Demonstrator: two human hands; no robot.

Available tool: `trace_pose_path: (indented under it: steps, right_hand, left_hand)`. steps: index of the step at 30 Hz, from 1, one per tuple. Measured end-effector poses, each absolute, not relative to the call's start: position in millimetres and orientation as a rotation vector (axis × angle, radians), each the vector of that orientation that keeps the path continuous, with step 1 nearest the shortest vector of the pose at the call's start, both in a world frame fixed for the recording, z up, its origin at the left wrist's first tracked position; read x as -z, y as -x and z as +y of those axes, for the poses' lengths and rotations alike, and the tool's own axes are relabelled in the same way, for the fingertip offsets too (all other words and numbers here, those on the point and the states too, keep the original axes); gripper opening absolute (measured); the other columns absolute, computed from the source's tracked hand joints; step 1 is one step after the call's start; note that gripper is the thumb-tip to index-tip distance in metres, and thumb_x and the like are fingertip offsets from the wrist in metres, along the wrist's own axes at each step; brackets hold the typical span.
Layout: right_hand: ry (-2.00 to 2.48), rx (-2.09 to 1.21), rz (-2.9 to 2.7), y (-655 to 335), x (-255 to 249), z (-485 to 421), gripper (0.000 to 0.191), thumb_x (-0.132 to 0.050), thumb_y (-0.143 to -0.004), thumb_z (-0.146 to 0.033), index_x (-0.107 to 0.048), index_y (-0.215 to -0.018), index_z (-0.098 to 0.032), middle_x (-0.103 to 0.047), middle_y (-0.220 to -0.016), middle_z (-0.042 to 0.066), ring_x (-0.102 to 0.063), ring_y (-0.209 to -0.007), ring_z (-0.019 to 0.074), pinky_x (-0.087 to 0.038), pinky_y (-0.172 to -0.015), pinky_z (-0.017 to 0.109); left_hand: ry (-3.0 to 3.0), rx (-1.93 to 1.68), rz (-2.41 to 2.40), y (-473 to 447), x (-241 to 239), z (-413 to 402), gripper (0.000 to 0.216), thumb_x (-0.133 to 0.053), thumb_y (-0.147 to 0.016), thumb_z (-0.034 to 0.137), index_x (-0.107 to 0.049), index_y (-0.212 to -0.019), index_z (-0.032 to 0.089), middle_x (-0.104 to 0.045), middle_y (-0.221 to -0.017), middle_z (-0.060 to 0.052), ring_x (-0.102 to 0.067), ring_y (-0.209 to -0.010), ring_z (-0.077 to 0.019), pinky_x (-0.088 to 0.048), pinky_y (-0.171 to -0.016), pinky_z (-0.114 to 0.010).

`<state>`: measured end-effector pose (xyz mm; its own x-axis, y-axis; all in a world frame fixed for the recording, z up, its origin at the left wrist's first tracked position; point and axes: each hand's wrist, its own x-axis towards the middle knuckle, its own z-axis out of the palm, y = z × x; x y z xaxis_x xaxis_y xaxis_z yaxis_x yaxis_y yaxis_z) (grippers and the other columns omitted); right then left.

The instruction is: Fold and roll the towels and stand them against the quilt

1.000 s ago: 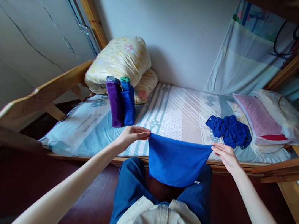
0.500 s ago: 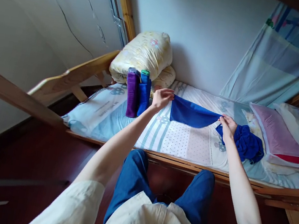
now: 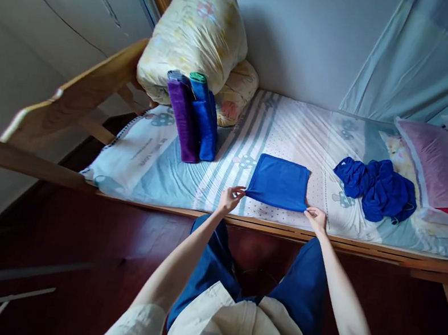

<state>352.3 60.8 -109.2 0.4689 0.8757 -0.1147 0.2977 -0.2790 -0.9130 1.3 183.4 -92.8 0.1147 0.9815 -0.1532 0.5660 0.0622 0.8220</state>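
A blue cloth (image 3: 279,183), like a small towel, lies flat as a near-square on the patterned bed sheet (image 3: 295,128). My left hand (image 3: 231,199) pinches its near left corner. At the near right corner, the fingertips of my right hand (image 3: 316,218) pinch the edge. To the right is a crumpled heap of blue fabric (image 3: 380,189). Left of the cloth, a purple rolled cloth (image 3: 182,120) and a blue rolled cloth (image 3: 205,121) stand side by side, tilted against the bedding.
A bundled yellow floral quilt (image 3: 199,36) sits at the bed's left end by the wooden headboard (image 3: 77,89). Pink pillow (image 3: 445,163) and pale bedding are at the right. A curtain (image 3: 393,64) hangs at the back right. The wooden bed rail (image 3: 349,244) runs along the front.
The blue cloth was held stretched in the air; now it lies flat on the bed. Both hands moved down and nearer to me, still at its corners. The view has tilted downward.
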Motion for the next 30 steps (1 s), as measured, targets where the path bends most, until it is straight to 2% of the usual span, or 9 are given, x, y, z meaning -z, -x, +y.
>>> trace_pose_path:
  steps: [3,6,11,17,22,27,30]
  right_hand:
    - [1.874,-0.969,-0.909,-346,142,40,0.036,-0.084,-0.059,-0.050,-0.067,-0.066,-0.020,-0.075,-0.071,0.009,-0.071,-0.073,0.0244,-0.057,-0.070,0.035]
    - [1.850,-1.036,-0.781,-343,159,30,0.042,-0.086,-0.055,-0.053,-0.068,-0.071,-0.019,-0.076,-0.076,0.009,-0.071,-0.075,0.0237,-0.055,-0.065,0.032]
    - [1.846,-1.084,-0.539,-338,167,32,0.045,-0.088,-0.051,-0.049,-0.064,-0.074,-0.019,-0.074,-0.076,0.006,-0.063,-0.063,0.0157,-0.049,-0.052,0.025]
    - [1.884,-1.110,-0.489,-336,159,25,0.044,-0.090,-0.050,-0.041,-0.055,-0.066,-0.020,-0.060,-0.058,-0.004,-0.047,-0.048,0.0074,-0.040,-0.043,0.019]
    - [1.897,-1.162,-0.517,-337,147,9,0.047,-0.092,-0.050,-0.037,-0.050,-0.063,-0.020,-0.058,-0.056,-0.005,-0.041,-0.044,0.0050,-0.035,-0.039,0.017]
    - [1.874,-1.235,-0.455,-333,137,14,0.044,-0.094,-0.051,-0.033,-0.055,-0.067,-0.019,-0.055,-0.054,-0.006,-0.038,-0.044,0.0042,-0.030,-0.037,0.016]
    - [1.886,-1.248,-0.377,-330,135,23,0.043,-0.094,-0.053,-0.029,-0.055,-0.067,-0.019,-0.048,-0.049,-0.009,-0.034,-0.042,0.0035,-0.026,-0.036,0.016]
  left_hand:
    - [-1.526,-0.472,1.618,-1,124,165,0.031,-0.067,-0.078,0.022,-0.076,-0.107,0.018,-0.081,-0.090,-0.007,-0.071,-0.081,-0.0215,-0.055,-0.085,-0.032]
    - [-1.424,-0.426,1.677,-4,142,159,0.033,-0.071,-0.079,0.025,-0.074,-0.111,0.018,-0.081,-0.094,-0.008,-0.074,-0.086,-0.0226,-0.056,-0.086,-0.032]
    - [-1.347,-0.409,1.792,-6,155,161,0.033,-0.072,-0.081,0.025,-0.070,-0.114,0.020,-0.081,-0.095,-0.008,-0.075,-0.098,-0.0236,-0.054,-0.093,-0.033]
    - [-1.309,-0.332,1.862,3,155,149,0.030,-0.071,-0.082,0.023,-0.066,-0.112,0.021,-0.081,-0.103,-0.010,-0.074,-0.105,-0.0241,-0.053,-0.092,-0.032]
    - [-1.304,-0.315,1.867,7,145,133,0.025,-0.072,-0.080,0.021,-0.064,-0.103,0.022,-0.081,-0.099,-0.009,-0.074,-0.106,-0.0252,-0.054,-0.089,-0.033]
    - [-1.287,-0.342,1.842,2,135,137,0.028,-0.080,-0.076,0.027,-0.061,-0.095,0.022,-0.079,-0.091,-0.010,-0.074,-0.104,-0.0286,-0.054,-0.089,-0.035]
    - [-1.257,-0.359,1.835,-6,134,149,0.029,-0.082,-0.075,0.030,-0.060,-0.093,0.022,-0.077,-0.088,-0.009,-0.074,-0.098,-0.0289,-0.055,-0.084,-0.036]
